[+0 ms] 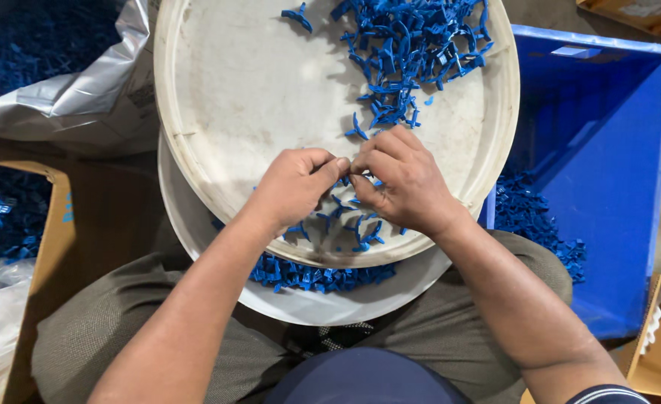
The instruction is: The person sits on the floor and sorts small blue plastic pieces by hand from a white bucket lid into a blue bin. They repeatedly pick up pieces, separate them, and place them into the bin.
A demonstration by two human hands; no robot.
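While my left hand (pixel 294 185) and right hand (pixel 396 179) meet fingertip to fingertip, both pinch one small blue plastic piece (pixel 344 179), mostly hidden, over the white tray (pixel 233 97).

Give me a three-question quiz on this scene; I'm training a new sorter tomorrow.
1. True or false: both hands meet over the white tray.
2. Where is the big pile of blue parts? A. tray's far side B. on the lap C. in the silver bag
3. What stands to the person's right?

Key: 1. true; the left hand and right hand pinch together. 2. A. 3. A blue crate with parts inside.
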